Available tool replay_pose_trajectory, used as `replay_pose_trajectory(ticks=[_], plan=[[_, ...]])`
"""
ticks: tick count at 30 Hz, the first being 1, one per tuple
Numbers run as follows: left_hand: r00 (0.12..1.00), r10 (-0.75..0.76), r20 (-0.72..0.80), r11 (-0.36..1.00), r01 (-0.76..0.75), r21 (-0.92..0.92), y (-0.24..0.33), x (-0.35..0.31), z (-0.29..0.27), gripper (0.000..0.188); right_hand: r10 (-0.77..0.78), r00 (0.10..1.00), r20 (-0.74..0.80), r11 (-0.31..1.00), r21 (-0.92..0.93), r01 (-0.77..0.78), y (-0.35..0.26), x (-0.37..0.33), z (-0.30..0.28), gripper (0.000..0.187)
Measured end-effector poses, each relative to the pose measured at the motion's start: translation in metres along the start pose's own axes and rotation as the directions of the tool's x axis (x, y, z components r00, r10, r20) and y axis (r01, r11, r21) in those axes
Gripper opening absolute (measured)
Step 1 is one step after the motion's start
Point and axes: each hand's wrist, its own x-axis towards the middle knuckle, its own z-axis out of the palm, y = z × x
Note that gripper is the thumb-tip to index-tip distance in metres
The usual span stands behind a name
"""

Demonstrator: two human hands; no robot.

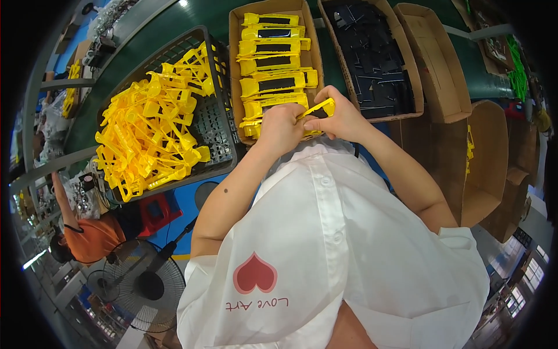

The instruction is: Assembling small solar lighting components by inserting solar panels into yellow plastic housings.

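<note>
Both my hands are closed on one yellow plastic part (325,107) just above the near end of a long cardboard box. My left hand (280,128) grips its left end with the fingers curled, and my right hand (342,118) pinches its right end. A dark strip shows along the part; my fingers cover much of the rest. In the box (234,36) beneath, several yellow parts with black inserts (273,85) lie crosswise in a row. Flat black pieces (375,58) fill the cardboard box (388,117) to the right.
At left, a black plastic crate (221,75) holds heaped yellow parts (148,125). A narrow cardboard box (433,58) stands at far right, with a larger carton (488,157) below it. Left of me are a standing fan (148,285), a red stool (156,214) and a person in orange (94,239).
</note>
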Motion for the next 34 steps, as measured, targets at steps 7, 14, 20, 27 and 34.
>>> replay_pose_trajectory(ticks=[7, 14, 20, 27, 34], plan=[[0.947, 0.318, -0.050, 0.838, -0.257, 0.482, -0.043, 0.073, -0.031, 0.035, -0.006, 0.991, -0.135, 0.997, 0.073, 0.015, 0.023, 0.028, -0.004, 0.073], [0.977, 0.139, -0.163, 0.803, -0.014, 0.596, -0.092, 0.039, -0.011, 0.052, -0.309, 0.698, -0.646, 0.785, -0.588, -0.197, 0.103, 0.032, -0.101, 0.035], [0.817, 0.217, -0.534, 0.941, -0.031, 0.336, -0.074, 0.036, -0.010, 0.032, -0.132, 0.757, -0.640, 0.559, -0.678, -0.477, 0.117, 0.032, -0.102, 0.069], [0.327, -0.296, -0.898, 0.536, 0.835, 0.128, -0.163, 0.012, -0.128, 0.069, -0.172, 0.781, -0.600, 0.654, -0.663, -0.365, 0.158, 0.035, -0.109, 0.064], [0.223, -0.777, -0.589, 0.247, 0.968, 0.042, -0.214, -0.045, -0.183, 0.090, -0.021, 0.772, -0.636, 0.633, -0.606, -0.482, 0.133, 0.037, -0.101, 0.064]])
